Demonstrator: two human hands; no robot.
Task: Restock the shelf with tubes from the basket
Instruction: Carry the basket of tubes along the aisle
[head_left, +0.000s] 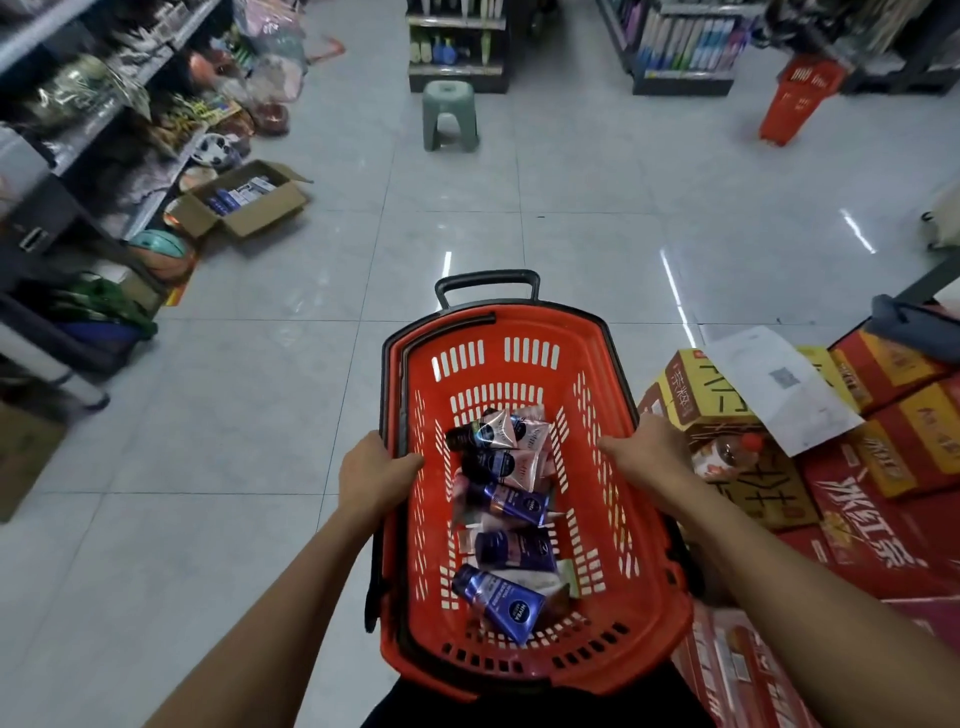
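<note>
A red plastic basket (618, 519) with black handles is held in front of me above the tiled floor. Several tubes (506, 525), dark blue and pink, lie in a heap on its bottom. My left hand (371, 475) grips the basket's left rim, thumb inside. On the opposite side my right hand (649, 454) grips the right rim. Shelves (93, 130) stand along the left and more shelves (685, 47) at the far end of the aisle.
Stacked red and yellow cartons (857, 467) with a paper sheet sit close on the right. An open cardboard box (249, 200) and balls lie by the left shelf. A green stool (449, 114) and another red basket (795, 101) stand on the floor ahead.
</note>
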